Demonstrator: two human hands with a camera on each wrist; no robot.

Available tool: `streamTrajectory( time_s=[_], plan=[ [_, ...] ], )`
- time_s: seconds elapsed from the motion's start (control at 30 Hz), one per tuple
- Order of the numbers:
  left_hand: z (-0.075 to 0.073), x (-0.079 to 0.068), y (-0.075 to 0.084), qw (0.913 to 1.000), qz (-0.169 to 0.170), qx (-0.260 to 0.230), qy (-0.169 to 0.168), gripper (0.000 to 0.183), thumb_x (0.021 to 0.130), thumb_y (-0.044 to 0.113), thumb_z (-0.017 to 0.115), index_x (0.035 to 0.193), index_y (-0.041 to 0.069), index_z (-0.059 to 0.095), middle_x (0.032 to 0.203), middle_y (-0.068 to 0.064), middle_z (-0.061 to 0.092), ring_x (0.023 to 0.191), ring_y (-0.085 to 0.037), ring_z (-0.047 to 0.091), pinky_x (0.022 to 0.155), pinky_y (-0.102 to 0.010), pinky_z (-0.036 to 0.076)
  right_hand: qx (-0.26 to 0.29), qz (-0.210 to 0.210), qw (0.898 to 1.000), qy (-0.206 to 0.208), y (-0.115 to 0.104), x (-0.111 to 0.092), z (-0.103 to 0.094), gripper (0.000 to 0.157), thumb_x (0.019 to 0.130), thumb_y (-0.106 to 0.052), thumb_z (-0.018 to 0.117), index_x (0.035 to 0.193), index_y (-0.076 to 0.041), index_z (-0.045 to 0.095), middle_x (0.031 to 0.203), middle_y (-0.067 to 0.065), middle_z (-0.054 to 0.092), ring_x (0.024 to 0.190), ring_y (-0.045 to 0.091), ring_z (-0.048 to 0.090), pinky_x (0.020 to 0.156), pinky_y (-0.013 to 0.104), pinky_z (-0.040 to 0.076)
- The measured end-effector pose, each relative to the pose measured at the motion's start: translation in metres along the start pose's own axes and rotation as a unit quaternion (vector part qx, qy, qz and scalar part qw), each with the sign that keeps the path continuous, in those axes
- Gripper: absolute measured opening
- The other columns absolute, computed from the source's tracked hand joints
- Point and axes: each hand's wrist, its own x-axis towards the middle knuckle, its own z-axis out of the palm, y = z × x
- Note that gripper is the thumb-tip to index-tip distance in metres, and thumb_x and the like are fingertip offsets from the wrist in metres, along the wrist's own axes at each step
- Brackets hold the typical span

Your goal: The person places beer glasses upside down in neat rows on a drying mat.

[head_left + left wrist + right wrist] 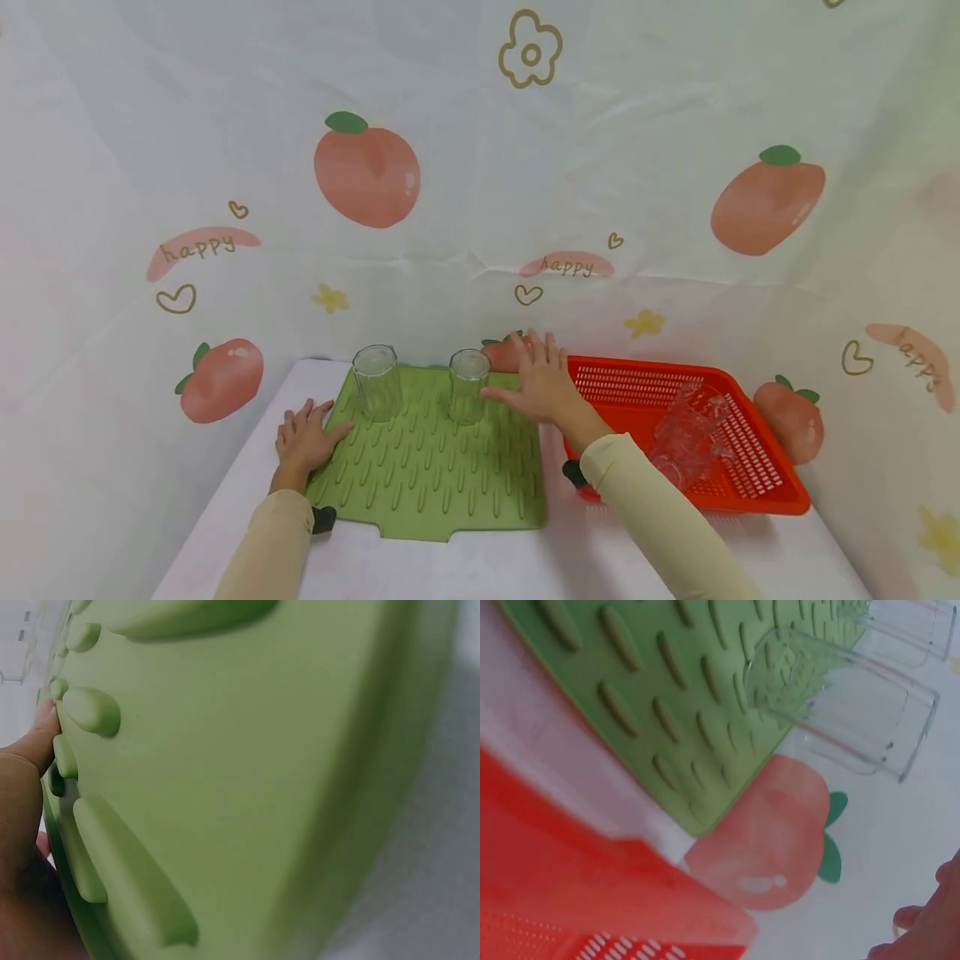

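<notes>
Two clear glass mugs stand on a green ridged mat. The left mug is near the mat's back left corner, and the right mug stands farther right along the back. My left hand rests on the mat's left edge with fingers spread; its thumb lies over the ridges in the left wrist view. My right hand is raised with fingers spread and holds nothing. Its thumb overlaps the right mug's side in the head view. In the right wrist view, only part of that hand shows at the lower right corner.
A red perforated basket stands right of the mat, with several clear glass pieces lying in its right half. The white table runs back to a fruit-printed cloth wall.
</notes>
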Motion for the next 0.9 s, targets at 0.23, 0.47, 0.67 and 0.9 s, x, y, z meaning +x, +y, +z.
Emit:
streamTrajectory(
  time_s=[0.23, 0.47, 0.67, 0.9],
  plan=[
    [0.001, 0.001, -0.002, 1.0, 0.006, 0.008, -0.002, 0.077, 0.093, 0.053, 0.051, 0.15, 0.008, 0.025, 0.158, -0.027, 0.002, 0.142, -0.055, -0.013, 0.109, -0.071, -0.008, -0.006, 0.016, 1.0, -0.007, 0.014, -0.003, -0.008, 0.109, 0.074, -0.087, 0.039, 0.155, -0.023, 0.006, 0.161, 0.015, 0.006, 0.147, 0.047, 0.001, 0.115, 0.066, 0.008],
    [0.002, 0.006, -0.009, 0.9999, 0.011, 0.011, 0.001, 0.078, 0.093, 0.055, 0.05, 0.15, 0.008, 0.024, 0.157, -0.028, 0.001, 0.141, -0.055, -0.013, 0.109, -0.071, -0.009, -0.02, 0.033, 0.999, -0.003, 0.03, -0.007, -0.014, 0.106, 0.075, -0.086, 0.039, 0.154, -0.022, 0.009, 0.161, 0.016, 0.007, 0.146, 0.047, 0.003, 0.114, 0.069, 0.009],
    [0.002, 0.003, -0.007, 0.9999, 0.008, 0.005, -0.008, 0.078, 0.093, 0.054, 0.051, 0.15, 0.008, 0.023, 0.157, -0.028, 0.0, 0.141, -0.056, -0.014, 0.109, -0.071, -0.009, -0.032, 0.059, 0.998, -0.016, 0.045, -0.01, -0.017, 0.106, 0.076, -0.086, 0.039, 0.155, -0.021, 0.007, 0.161, 0.017, 0.005, 0.146, 0.048, 0.003, 0.113, 0.07, 0.009],
    [0.003, 0.004, -0.007, 0.9999, 0.01, 0.007, -0.007, 0.078, 0.093, 0.054, 0.05, 0.15, 0.008, 0.024, 0.158, -0.028, 0.001, 0.141, -0.055, -0.014, 0.109, -0.071, -0.01, -0.037, 0.081, 0.996, -0.027, 0.065, -0.02, -0.026, 0.105, 0.08, -0.079, 0.044, 0.155, -0.018, 0.003, 0.161, 0.02, 0.001, 0.146, 0.05, 0.001, 0.112, 0.072, 0.008]
  ],
)
